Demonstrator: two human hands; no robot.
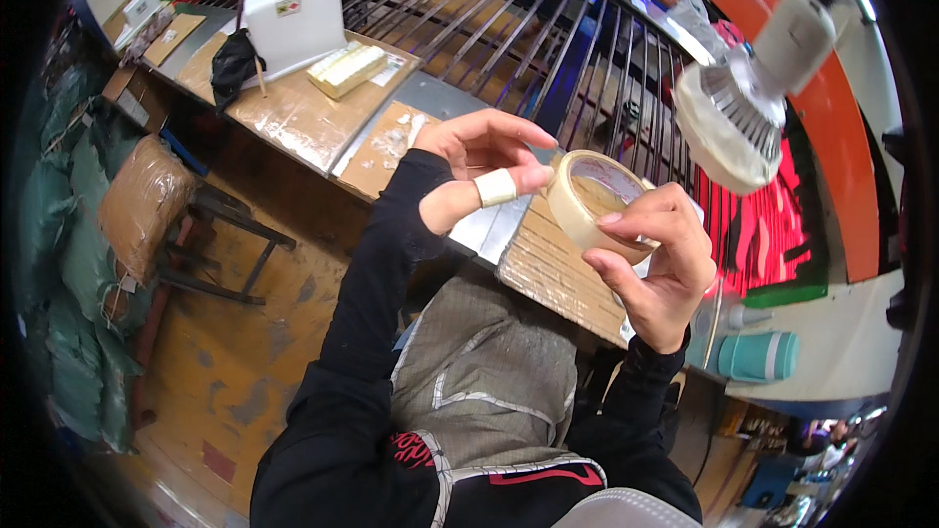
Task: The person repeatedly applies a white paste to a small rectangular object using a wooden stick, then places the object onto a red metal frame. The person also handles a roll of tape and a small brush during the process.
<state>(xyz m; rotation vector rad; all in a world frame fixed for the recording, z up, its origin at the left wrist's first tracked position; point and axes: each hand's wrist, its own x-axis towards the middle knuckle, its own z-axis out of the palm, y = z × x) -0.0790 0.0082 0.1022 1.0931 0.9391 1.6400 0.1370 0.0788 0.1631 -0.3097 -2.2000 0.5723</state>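
Tape roll (571, 215): Held in the air, left of the lamp (732, 127) and lower in view; cream-coloured, ring-shaped, tilted.
Right grip (675, 279): Pinching the ring's side between thumb and fingers, below the lamp and slightly left.
Left grip (469, 147): Loosely curled, farther left of the lamp than the ring, thumb tip close to the ring's left edge. Cannot tell whether clenched on a loose tape end or merely beside it; too small and overlapped there.
Thumb strip (495, 188): Wrapped around the left thumb, left of the lamp; pale, 1 in number.
Tabletop (435, 96): Left of the lamp, below the hands.
Ring risk: Could twist or drop under a hard leftward pull, being pinched on just 1 side.
Tape-edge risk: Could split or fold back on itself, most likely from an uneven pull.
Strip risk: Could catch on the ring, because so close to it.
Ring facing: Open face turned upward and toward the lamp; outer wall showing on the side away from it.
Ring axis: No true long axis, being round; through the hole, slanting up toward the lamp; widest visible span running across that slant.
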